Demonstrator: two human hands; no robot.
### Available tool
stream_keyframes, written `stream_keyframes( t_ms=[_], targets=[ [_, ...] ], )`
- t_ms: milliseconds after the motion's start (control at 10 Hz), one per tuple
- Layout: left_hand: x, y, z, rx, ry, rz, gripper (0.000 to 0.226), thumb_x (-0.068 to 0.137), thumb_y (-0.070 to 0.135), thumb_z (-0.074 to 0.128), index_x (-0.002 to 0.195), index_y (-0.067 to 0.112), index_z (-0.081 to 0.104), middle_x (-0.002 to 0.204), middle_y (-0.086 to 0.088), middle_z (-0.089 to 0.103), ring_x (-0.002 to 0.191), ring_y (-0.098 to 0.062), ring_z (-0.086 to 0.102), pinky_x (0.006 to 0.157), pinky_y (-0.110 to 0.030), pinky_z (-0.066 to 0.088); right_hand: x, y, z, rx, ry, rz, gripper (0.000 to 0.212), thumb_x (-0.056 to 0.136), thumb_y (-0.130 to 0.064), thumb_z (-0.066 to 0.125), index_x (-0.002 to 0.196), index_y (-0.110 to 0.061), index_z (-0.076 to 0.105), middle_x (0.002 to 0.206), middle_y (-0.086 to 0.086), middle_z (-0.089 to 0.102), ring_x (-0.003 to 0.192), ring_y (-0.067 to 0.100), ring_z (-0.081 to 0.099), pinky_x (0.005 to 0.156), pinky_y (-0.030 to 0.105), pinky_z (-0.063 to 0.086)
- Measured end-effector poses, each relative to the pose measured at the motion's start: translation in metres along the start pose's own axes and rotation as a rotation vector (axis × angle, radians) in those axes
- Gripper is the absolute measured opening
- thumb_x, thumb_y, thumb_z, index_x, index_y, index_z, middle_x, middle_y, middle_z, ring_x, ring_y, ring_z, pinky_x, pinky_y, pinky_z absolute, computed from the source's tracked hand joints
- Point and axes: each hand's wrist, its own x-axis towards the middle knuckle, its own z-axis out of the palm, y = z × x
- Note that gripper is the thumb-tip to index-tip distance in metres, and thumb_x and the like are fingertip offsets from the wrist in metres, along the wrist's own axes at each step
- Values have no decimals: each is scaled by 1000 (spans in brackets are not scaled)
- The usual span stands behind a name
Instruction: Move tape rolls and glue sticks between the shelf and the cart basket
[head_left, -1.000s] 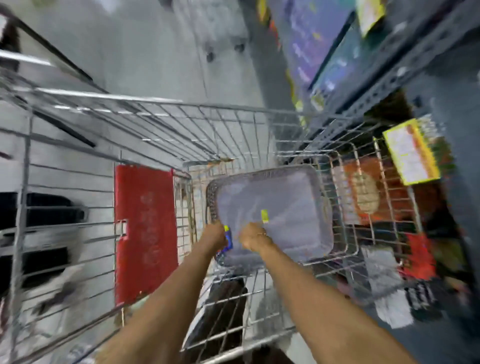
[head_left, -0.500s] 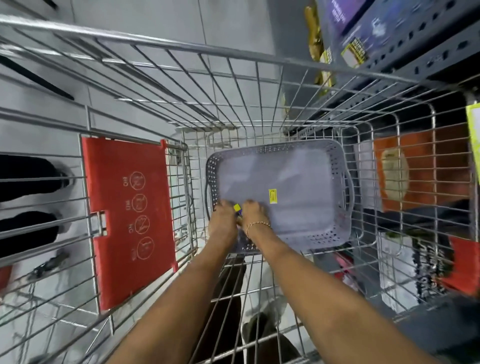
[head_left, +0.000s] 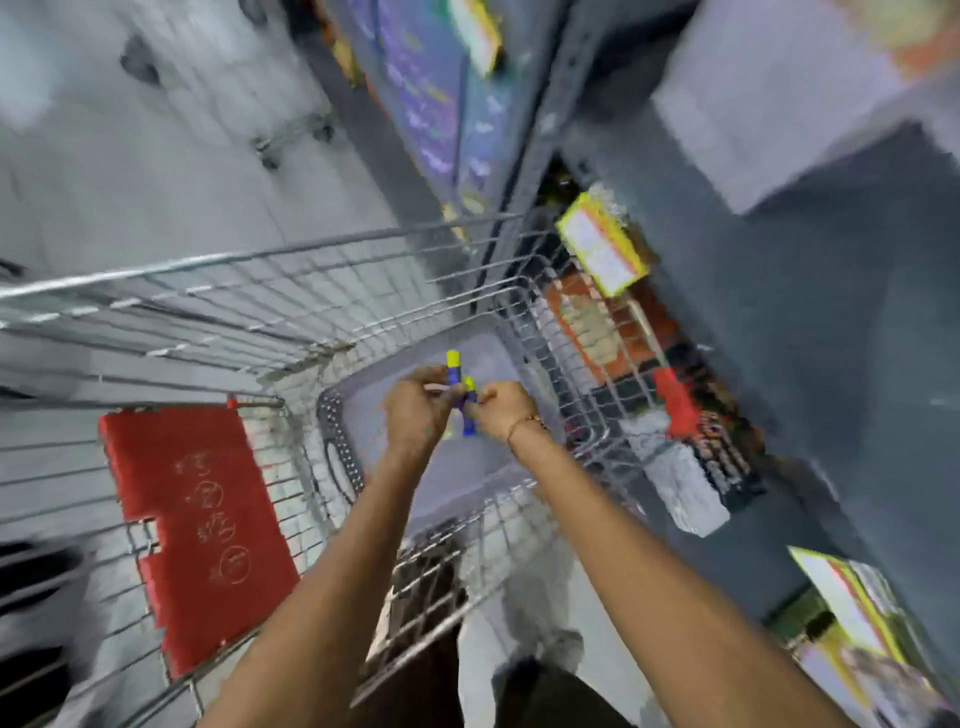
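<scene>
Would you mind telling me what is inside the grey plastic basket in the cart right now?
The visible floor of the grey basket looks bare. Both hands hold blue-and-yellow glue sticks above it, hiding the middle; the picture is blurred.

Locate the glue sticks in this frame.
In the head view, the glue sticks are held between the left hand and right hand, above the grey basket inside the cart.
</scene>
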Motion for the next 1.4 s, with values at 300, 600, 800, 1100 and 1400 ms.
stream_keyframes(
  t_ms=[300,600,800,1100,1400],
  targets=[
    [-187,146,147,-144,-432,504,26,81,7,71,105,14,68,94,-10,74,83,-16,72,81,-31,58,-236,155,-178,695,846,-157,5,78,-20,74,81,-20,70,77,2,73,68,11,66,70,28,54],
    [-408,147,335,76,-884,796,27,77,5,74,103,10,69,89,-8,75,76,-6,70,80,-23,56,-426,384,-206,790,1353,210,24,79,-17,75,65,-31,60,72,1,70,67,14,64,75,42,58],
    [-494,128,424,293,-1005,916,21,76,7,74,96,8,68,92,-13,76,84,-22,73,81,-28,56,-479,492,-208,838,1459,441,13,81,-14,73,87,-3,69,85,19,76,75,20,67,89,50,53],
    [-517,105,474,356,-885,991,18,76,10,74,93,9,66,86,-8,77,80,-18,73,78,-26,56,-463,541,-222,898,1462,416,15,80,-9,73,93,-2,69,93,19,76,73,16,64,86,36,56],
    [-505,111,468,523,-954,923,40,78,-7,58,116,7,61,111,-11,69,100,-25,66,94,-29,52,-462,541,-205,975,1507,459,38,79,-5,74,115,-4,63,98,7,70,79,21,66,85,31,53]
  ],
)
